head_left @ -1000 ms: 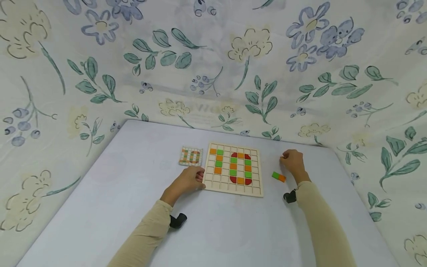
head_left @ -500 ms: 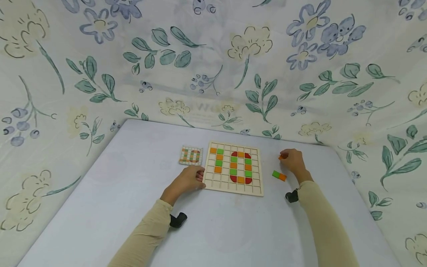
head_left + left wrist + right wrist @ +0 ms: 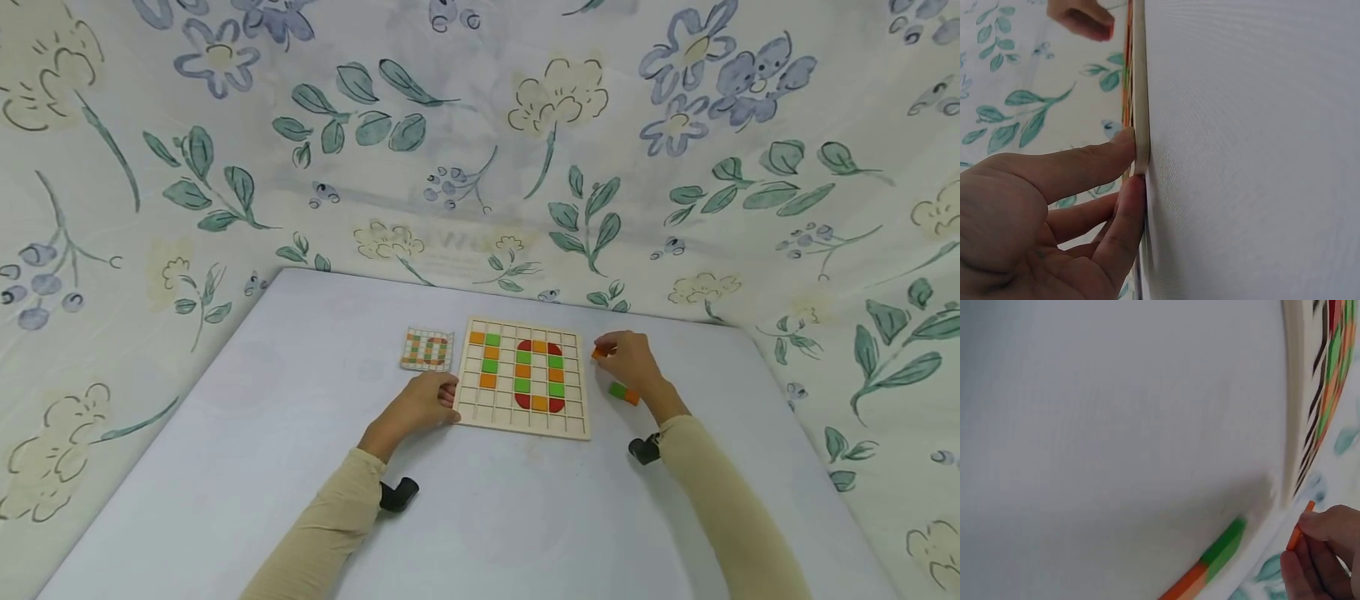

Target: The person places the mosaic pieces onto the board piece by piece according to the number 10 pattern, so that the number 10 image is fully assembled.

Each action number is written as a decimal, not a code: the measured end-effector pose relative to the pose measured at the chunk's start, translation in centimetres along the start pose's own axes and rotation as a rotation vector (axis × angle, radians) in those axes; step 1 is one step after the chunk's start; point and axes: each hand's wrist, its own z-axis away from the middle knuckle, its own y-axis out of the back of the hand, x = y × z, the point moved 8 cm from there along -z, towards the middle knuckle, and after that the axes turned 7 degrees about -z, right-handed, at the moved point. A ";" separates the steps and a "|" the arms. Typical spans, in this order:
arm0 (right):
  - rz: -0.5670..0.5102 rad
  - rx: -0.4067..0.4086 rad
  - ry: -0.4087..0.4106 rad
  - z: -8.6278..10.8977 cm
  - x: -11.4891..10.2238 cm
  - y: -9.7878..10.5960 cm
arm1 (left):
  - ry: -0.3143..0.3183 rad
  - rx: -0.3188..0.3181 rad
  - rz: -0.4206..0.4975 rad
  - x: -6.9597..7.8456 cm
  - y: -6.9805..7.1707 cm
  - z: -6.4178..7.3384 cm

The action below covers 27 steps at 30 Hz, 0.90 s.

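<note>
A square wooden grid board [image 3: 472, 408] lies on the table, set with orange, green and red tiles in the shape of a 1 and a 0. At its near left corner my left hand [image 3: 423, 400] holds the edge, the thumb [image 3: 1107, 156] against one side and fingers against the other. Just off the board's right edge, my right hand [image 3: 632, 364] pinches an orange tile [image 3: 1299, 531] between thumb and fingers, above the table. Below that hand, a green tile [image 3: 1224, 540] and another orange tile [image 3: 1182, 584] lie end to end.
Left of the board lies a small pattern card [image 3: 427, 349] printed with a coloured grid. The white table [image 3: 495, 517] runs back to a floral cloth wall [image 3: 465, 242] behind and on both sides.
My right hand has lifted the orange tile and moved left with it, closer to the board. The left hand keeps its place at the board's corner.
</note>
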 end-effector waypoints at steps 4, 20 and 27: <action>0.000 -0.044 0.083 0.9 -2.9 -2.4 | 0.006 0.000 0.005 -0.1 -0.1 0.0; 0.024 -0.214 0.313 4.1 -11.5 -10.2 | -0.008 0.005 0.019 0.1 0.0 0.1; 0.063 -0.215 0.321 4.2 -12.4 -11.0 | -0.003 0.000 0.010 0.1 0.0 0.0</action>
